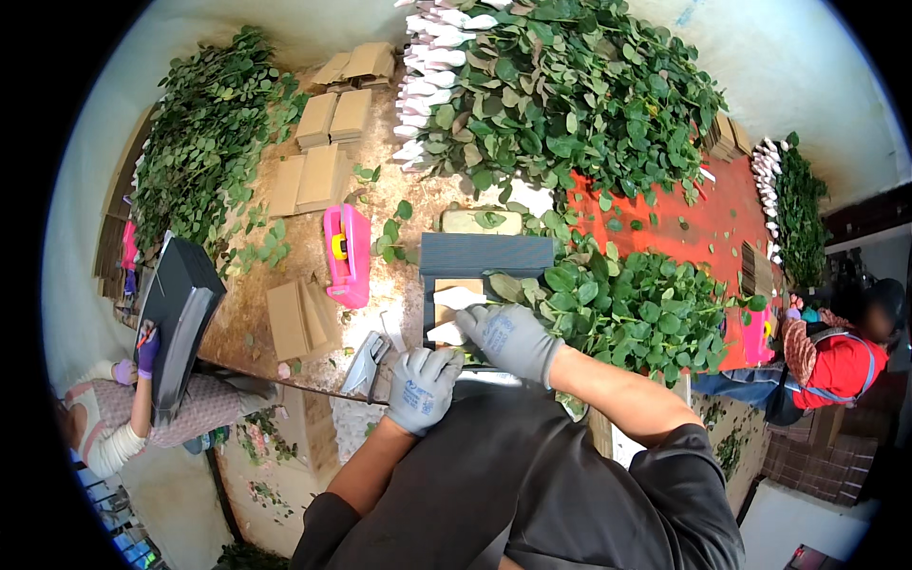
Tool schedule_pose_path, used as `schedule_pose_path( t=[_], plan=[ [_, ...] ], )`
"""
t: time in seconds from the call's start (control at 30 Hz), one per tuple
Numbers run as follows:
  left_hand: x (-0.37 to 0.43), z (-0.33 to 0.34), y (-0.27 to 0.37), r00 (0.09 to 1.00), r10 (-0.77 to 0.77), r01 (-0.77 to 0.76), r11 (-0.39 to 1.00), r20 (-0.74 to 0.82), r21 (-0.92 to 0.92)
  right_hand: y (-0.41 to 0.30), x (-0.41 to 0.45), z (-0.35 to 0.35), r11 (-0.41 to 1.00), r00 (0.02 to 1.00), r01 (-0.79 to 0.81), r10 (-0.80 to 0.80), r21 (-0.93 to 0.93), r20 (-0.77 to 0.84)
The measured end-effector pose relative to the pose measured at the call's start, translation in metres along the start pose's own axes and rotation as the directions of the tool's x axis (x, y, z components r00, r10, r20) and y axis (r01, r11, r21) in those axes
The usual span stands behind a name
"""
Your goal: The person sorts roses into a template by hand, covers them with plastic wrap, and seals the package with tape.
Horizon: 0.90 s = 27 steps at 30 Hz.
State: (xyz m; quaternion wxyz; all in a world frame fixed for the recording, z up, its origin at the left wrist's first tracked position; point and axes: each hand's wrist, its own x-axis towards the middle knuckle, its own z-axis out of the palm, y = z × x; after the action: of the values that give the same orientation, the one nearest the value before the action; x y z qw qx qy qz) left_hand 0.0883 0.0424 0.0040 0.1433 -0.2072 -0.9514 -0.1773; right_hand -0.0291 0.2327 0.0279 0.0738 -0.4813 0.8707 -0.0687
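My right hand (511, 340), in a grey glove, reaches over a dark ridged holder (487, 254). Its fingertips touch the white-sleeved flower heads, one above (460, 297) and one below (447, 333); whether they grip one is unclear. Under the heads lies a piece of brown cardboard (447, 315). Leafy stems (634, 313) run from the heads rightward beneath my right hand and forearm. My left hand (422, 390), gloved too, has curled fingers at the holder's near left corner; anything inside them is hidden. A grey stapler (367, 362) lies just left of it.
A pink tape dispenser (348, 256) and cardboard stacks (308, 178) stand on the left of the worktable (385, 189). A large pile of leafy stems (570, 100) fills the back. At left, a person (171, 406) holds a dark folder-like holder (182, 313); another person (841, 363) is at right.
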Motion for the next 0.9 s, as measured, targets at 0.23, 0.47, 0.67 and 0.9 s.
schedule_pose_path(
  t=[0.23, 0.47, 0.67, 0.9],
  plan=[
    [0.027, -0.034, -0.023, 0.996, -0.072, 0.083, 0.961, 0.051, -0.264, 0.0, 0.0, 0.0, 1.0, 1.0, -0.015, 0.015, 0.025, 0.016],
    [0.057, -0.028, -0.065, 0.935, -0.008, 0.022, 0.999, 0.355, -0.034, 0.002, 0.01, -0.007, 0.983, 0.992, -0.065, 0.046, 0.172, 0.114],
    [0.068, -0.033, -0.076, 0.864, 0.125, -0.159, 0.987, 0.488, 0.029, 0.013, 0.01, 0.005, 0.972, 0.992, -0.036, 0.008, 0.233, 0.122],
    [0.034, -0.076, -0.12, 0.894, -0.195, 0.081, 0.956, 0.403, 0.282, 0.008, 0.009, 0.001, 0.987, 0.994, -0.005, -0.013, 0.162, 0.109]
  ],
)
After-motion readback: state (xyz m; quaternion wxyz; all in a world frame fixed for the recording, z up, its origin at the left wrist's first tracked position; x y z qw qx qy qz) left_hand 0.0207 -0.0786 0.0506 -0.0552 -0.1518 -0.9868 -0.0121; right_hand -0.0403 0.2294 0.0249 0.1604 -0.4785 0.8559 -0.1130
